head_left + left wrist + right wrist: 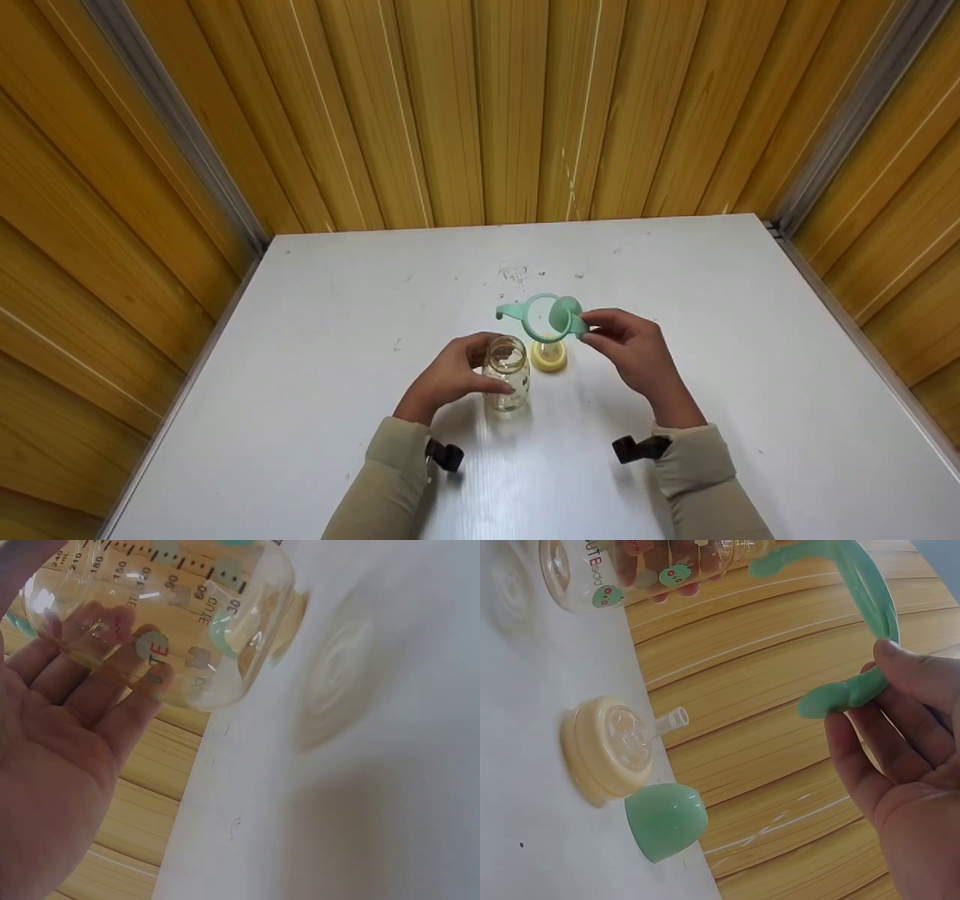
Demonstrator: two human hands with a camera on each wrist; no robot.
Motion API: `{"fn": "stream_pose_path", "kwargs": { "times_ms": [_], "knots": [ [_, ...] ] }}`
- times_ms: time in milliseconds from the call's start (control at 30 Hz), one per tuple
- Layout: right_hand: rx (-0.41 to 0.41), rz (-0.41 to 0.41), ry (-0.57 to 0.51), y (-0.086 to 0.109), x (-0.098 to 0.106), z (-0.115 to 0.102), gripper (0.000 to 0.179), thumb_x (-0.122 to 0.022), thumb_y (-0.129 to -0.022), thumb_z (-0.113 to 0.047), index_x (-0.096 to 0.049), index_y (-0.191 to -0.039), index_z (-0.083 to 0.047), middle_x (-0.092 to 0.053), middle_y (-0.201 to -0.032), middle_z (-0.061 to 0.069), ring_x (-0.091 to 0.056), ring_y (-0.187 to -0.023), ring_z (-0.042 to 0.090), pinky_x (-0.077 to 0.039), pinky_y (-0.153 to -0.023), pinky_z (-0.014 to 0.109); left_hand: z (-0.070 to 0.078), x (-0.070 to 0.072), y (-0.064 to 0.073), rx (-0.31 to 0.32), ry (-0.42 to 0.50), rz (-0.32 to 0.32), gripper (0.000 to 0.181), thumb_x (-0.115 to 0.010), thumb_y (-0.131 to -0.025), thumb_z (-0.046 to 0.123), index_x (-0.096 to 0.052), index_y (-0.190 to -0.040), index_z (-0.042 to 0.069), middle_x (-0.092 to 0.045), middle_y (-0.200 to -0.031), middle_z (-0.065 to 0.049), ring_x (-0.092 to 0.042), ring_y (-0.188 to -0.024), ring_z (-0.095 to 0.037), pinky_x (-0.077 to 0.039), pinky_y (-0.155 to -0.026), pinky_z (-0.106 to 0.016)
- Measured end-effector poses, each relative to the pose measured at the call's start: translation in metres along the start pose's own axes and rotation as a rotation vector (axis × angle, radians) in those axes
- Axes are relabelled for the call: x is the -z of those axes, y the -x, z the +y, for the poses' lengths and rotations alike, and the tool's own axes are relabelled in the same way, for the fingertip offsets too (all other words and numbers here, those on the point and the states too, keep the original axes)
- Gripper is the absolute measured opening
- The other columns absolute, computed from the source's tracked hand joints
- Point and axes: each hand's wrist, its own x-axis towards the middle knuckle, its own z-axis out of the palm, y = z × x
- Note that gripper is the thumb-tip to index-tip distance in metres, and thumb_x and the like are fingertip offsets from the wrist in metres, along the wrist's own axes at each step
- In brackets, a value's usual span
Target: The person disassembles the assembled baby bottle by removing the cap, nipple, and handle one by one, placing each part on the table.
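Observation:
My left hand (pixel 454 375) grips a clear baby bottle (pixel 511 390) around its side, thumb in front and fingers behind. The bottle stands upright with its mouth uncovered; printed measuring marks and small figures show in the left wrist view. Its base is close over the table. Up to the right, my right hand (pixel 636 354) pinches one handle of a green two-handled bottle ring (pixel 871 596) between thumb and fingers. The ring is held in the air, tilted, its other handle pointing left toward the bottle.
A cream-yellow bottle collar with a clear straw-like spout (pixel 607 750) sits on the white table (pixel 337 322) just right of the bottle. Beside it stands a green cap (pixel 666 821), partly behind the ring in the head view. Wood-look panels (pixel 510 112) border the table.

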Motion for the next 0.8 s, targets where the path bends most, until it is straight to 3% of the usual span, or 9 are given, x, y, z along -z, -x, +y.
{"fn": "stream_pose_path", "kwargs": {
  "times_ms": [300,800],
  "knots": [
    [-0.042,0.029,0.029,-0.002,0.002,0.006,0.025,-0.075,-0.084,-0.016,-0.071,-0.108,-0.013,-0.07,-0.108,0.006,-0.068,-0.096,0.013,-0.055,-0.083,0.022,0.0,0.001,0.0,0.001,0.013,0.008,0.066,-0.09,-0.065,0.027,-0.062,-0.125,0.028,-0.066,-0.122,0.0,-0.062,-0.115,-0.023,-0.046,-0.101,-0.046],
    [-0.091,0.079,0.107,-0.004,0.003,0.015,0.025,-0.075,-0.084,-0.01,-0.07,-0.108,-0.013,-0.069,-0.11,0.005,-0.068,-0.102,0.018,-0.054,-0.083,0.019,0.0,0.0,-0.001,0.007,0.0,0.042,0.067,-0.089,-0.067,0.028,-0.059,-0.128,0.026,-0.064,-0.126,0.0,-0.057,-0.124,-0.027,-0.044,-0.105,-0.039]
  ]
}}
